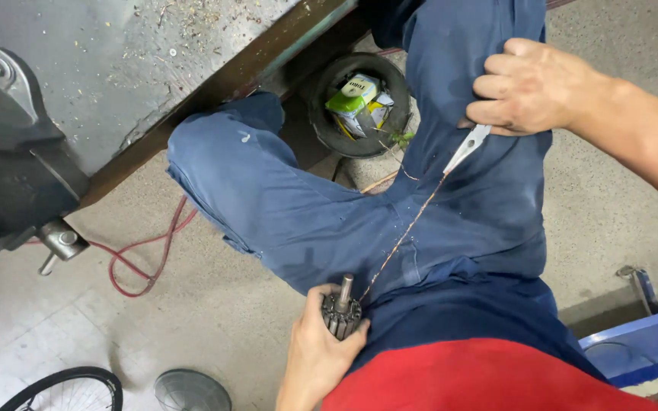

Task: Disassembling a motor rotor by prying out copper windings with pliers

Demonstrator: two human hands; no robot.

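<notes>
1. My left hand [317, 354] sits closest to me, low against my lap, fingers wrapped tightly around a small motor core [340, 313]. Its slotted metal body is in my grip, and its short steel shaft sticks up out of my fist.
2. A thin copper wire [405, 232] starts at the core just beside my thumb and runs up and away, pulled straight across my blue trousers [298, 213], to my other hand.
3. My right hand [531, 87] is farther out, resting on my raised knee, closed around a pair of pliers [467, 147]. Only the pale metal jaws show below my fingers; the handles are hidden in my palm. The jaws' tip meets the far end of the wire, though I cannot tell how firmly it bites.
4. Past my right hand, between my legs, a round black bucket [321, 114] stands on the concrete floor [215, 304], with green and white cartons inside.
5. Well to the left of my left hand, a red cable [142, 259] loops over the floor.
6. Farther left, a dusty workbench [116, 68] with a dark vise [9, 152] at its edge.
7. Below my left hand, at the frame's bottom, a bicycle tyre [70, 380] and a round fan grille [192, 392].
</notes>
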